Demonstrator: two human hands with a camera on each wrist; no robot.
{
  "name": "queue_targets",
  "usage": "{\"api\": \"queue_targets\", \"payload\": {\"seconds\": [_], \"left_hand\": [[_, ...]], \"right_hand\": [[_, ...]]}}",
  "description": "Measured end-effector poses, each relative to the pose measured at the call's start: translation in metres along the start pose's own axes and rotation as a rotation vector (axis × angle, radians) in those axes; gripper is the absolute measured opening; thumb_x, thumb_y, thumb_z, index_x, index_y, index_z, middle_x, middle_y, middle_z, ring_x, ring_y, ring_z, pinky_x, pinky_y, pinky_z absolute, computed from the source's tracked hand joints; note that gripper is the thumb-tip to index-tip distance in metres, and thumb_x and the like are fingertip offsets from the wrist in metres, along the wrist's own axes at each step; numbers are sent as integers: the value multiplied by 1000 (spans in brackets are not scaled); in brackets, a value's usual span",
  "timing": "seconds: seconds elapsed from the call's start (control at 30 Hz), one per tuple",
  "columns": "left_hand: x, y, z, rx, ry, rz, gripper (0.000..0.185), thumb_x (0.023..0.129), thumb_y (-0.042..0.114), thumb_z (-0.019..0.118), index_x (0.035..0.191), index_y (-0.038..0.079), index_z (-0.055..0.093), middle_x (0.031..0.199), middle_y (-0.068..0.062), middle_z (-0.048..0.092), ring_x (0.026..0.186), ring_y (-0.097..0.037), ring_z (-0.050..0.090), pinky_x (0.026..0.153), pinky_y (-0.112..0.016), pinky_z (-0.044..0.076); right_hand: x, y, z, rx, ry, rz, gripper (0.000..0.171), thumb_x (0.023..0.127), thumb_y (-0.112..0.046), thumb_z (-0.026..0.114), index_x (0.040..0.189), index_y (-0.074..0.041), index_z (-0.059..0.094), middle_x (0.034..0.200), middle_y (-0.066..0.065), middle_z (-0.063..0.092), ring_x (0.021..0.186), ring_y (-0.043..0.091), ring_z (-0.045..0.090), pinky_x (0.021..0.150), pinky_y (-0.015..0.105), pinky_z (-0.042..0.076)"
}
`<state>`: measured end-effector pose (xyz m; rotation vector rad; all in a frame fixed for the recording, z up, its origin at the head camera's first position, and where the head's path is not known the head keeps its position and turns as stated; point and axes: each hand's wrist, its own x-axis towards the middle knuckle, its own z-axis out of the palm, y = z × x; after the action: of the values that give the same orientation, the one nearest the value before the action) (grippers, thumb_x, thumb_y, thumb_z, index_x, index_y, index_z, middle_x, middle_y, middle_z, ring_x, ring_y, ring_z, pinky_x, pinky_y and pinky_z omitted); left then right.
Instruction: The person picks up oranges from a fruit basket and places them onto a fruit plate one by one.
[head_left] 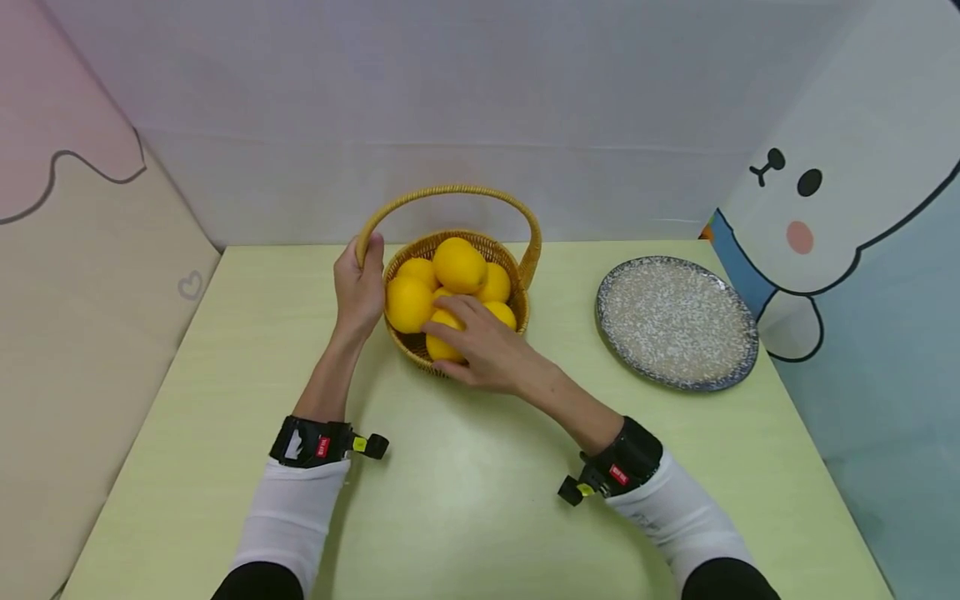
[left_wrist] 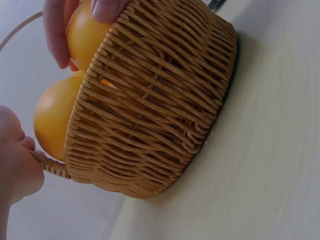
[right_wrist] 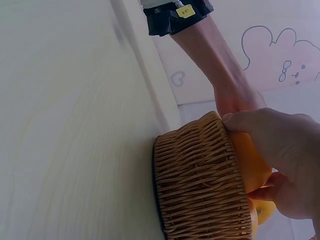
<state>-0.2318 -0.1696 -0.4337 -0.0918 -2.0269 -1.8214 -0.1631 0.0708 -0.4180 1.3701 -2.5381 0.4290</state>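
Observation:
A round wicker basket [head_left: 417, 356] full of several yellow-orange oranges [head_left: 459, 265] stands near the table's back edge. My left hand [head_left: 358, 287] grips the left side of its tall arched handle [head_left: 450, 190], close to the rim. Reaching in from the front right, my right hand [head_left: 491, 348] holds an orange [head_left: 442, 335] at the basket's front, thumb on the near side and fingers over the top. The left wrist view shows that orange [left_wrist: 85, 37] between thumb and fingers, right at the woven rim. Its lower part is hidden behind the wicker in the right wrist view.
To the right of the basket lies a speckled grey oval plate [head_left: 678, 321] with a dark blue rim, near the table's right edge. The pale table [head_left: 420, 500] meets a white wall behind, with printed panels at both sides.

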Motion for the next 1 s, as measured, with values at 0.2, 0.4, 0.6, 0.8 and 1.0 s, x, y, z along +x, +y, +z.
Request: {"api": "queue_targets", "payload": {"seconds": [0.2,0.4,0.6,0.8,1.0], "left_hand": [[-2,-2,-1,38,9,24,43,120,42,55,83,20,47,66,9,34,54,-8,27,49,-22,20],[-4,-4,0,55,19,42,42,120,41,55,84,20,48,66,9,34,54,-7,28,49,-22,20],[-4,-4,1,55,25,44,43,121,41,54,84,20,48,67,9,35,53,-6,28,48,-21,20],[-4,-4,1,39,30,47,43,121,38,54,83,19,47,66,8,35,53,-6,28,48,-21,19],[-4,-5,2,40,40,45,43,121,40,55,83,20,48,66,10,35,53,-5,29,48,-21,19]], "right_hand": [[-2,2,0,35,1,12,47,104,-35,85,144,-14,73,158,27,58,146,41,59,127,53,51],[-2,4,-1,38,24,-11,45,103,-34,86,141,-14,74,155,27,60,143,40,61,125,53,53],[-5,7,-4,85,97,-33,46,100,-33,89,138,-11,74,152,28,62,142,41,62,122,53,55],[-7,7,-12,173,206,-45,49,96,-30,93,137,-12,74,151,27,64,140,41,64,119,53,57],[-11,3,-23,234,279,-42,52,93,-28,95,138,-12,75,149,26,64,137,40,66,116,53,58]]}}
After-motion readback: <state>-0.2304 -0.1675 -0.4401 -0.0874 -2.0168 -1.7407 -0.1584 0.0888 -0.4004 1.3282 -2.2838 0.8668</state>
